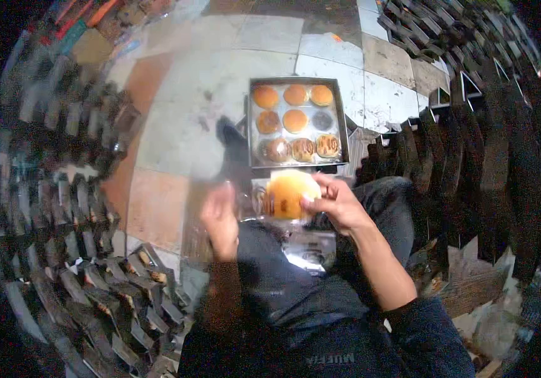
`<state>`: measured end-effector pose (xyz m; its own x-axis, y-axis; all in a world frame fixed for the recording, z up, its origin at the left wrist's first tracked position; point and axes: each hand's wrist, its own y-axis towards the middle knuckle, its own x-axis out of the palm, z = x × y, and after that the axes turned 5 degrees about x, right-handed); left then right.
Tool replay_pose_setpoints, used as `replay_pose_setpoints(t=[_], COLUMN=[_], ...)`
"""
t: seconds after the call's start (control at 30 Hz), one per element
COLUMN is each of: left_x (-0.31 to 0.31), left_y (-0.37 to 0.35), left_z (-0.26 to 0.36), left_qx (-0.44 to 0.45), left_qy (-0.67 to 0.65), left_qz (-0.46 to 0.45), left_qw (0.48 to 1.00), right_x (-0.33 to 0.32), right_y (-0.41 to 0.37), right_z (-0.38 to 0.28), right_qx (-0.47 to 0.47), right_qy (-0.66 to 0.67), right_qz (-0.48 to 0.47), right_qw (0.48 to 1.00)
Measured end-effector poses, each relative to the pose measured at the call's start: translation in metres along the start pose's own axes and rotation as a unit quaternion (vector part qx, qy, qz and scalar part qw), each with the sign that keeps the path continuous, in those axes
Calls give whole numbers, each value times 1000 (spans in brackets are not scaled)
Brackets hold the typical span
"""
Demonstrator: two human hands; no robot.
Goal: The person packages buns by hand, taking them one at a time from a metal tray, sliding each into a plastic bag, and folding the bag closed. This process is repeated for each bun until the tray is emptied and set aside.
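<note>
My right hand point(336, 205) grips a round golden bun point(290, 194) at its right side, in front of my lap. To the left of the bun is my left hand point(221, 217), raised and smeared by motion, so its fingers cannot be made out. Between that hand and the bun shows a clear, printed plastic film point(254, 198), partly hidden. Just beyond the bun sits a square dark metal tray point(345, 135) holding several round buns, some plain golden, others under printed clear wrapping. Shiny printed plastic point(311, 252) lies at my lap.
Tall stacks of dark metal trays point(472, 164) rise close on my right. More stacked trays point(87, 277) crowd the left side. Pale tiled floor point(188, 94) stretches ahead, with colourful items point(87, 41) at the far left.
</note>
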<state>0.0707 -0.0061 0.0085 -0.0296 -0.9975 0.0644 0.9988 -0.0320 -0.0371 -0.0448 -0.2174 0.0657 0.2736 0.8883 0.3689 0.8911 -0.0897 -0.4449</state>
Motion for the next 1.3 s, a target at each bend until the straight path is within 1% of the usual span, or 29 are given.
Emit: replay_pose_setpoints(t=[0.03,0.13,0.2,0.27,0.3,0.33,0.4,0.43,0.47,0.5,0.53,0.57,0.63,0.7,0.73,0.8,0.83,0.9,0.93,0.97,1.03,1.07,1.1,1.13,1.17,1.2,1.23,1.27,1.3], left_x=[-6,-24,-26,-14,-12,1,11,16,18,15,14,16,27,35,19,-7,-4,19,27,18,5,5,5,6,21,29,36,38,33], left_y=[-16,-40,-51,-54,-62,-70,-89,-100,-106,-102,-99,-108,-126,-135,-122,-96,-103,-130,-141,-140,-134,-127,-120,-115,-125,-127,-126,-124,-115], left_z=[10,46,48,46,72,95,116,127,134,141,151,159,171,178,173,173,174,188,180,182,184,181,177,175,167,161,154,145,134], left_qx=[-61,-36,-22,159,71,-42,-23,-41,-61,-86,-66,-48,-25,1,25,53,54,139,151,147,137,81,25,-29,72,70,71,71,7], left_qy=[-12,6,1,78,30,-115,-287,-333,-377,-446,-454,-443,-433,-411,-355,-462,-463,-228,-304,-343,-378,-469,-554,-631,-307,-308,-223,-134,-226], left_qz=[9,-5,-34,-8,-27,29,-33,-50,-68,-169,-239,-222,-207,-42,-76,-227,-223,-86,-72,-107,-138,-168,-196,-224,-187,-185,-144,-103,-96], left_qw=[998,999,999,984,997,992,957,941,922,875,856,867,877,911,931,856,856,960,938,922,905,864,809,742,930,931,962,983,969], right_x=[2,5,18,43,56,64,75,81,85,88,91,94,96,100,104,112,114,111,108,104,105,105,104,107,113,119,123,116,113], right_y=[-15,-64,-77,-85,-91,-97,-101,-96,-98,-97,-97,-99,-98,-107,-113,-123,-121,-119,-117,-117,-119,-121,-114,-114,-113,-114,-112,-107,-110], right_z=[5,-3,-3,-10,-10,-10,-1,-1,-6,-7,-7,-13,-22,-33,-34,-28,-25,-29,-33,-34,-35,-34,-33,-34,-36,-38,-43,-36,-31], right_qx=[-1,6,-7,-105,-180,-302,-458,-539,-557,-587,-613,-632,-639,-618,-618,-516,-517,-544,-574,-591,-588,-585,-591,-591,-533,-469,-431,-390,-388], right_qy=[25,131,98,23,-27,-175,-307,-297,-302,-344,-384,-401,-413,-466,-464,-467,-464,-456,-447,-457,-473,-490,-542,-542,-554,-563,-609,-615,-591], right_qz=[-13,-84,-93,-62,-17,65,118,78,11,7,5,14,30,40,40,-35,-36,-21,-5,-7,-18,-25,-12,-11,25,59,76,40,16], right_qw=[1000,988,991,992,983,935,826,784,774,733,690,663,648,632,633,718,718,704,686,665,656,646,597,597,639,678,661,684,707])
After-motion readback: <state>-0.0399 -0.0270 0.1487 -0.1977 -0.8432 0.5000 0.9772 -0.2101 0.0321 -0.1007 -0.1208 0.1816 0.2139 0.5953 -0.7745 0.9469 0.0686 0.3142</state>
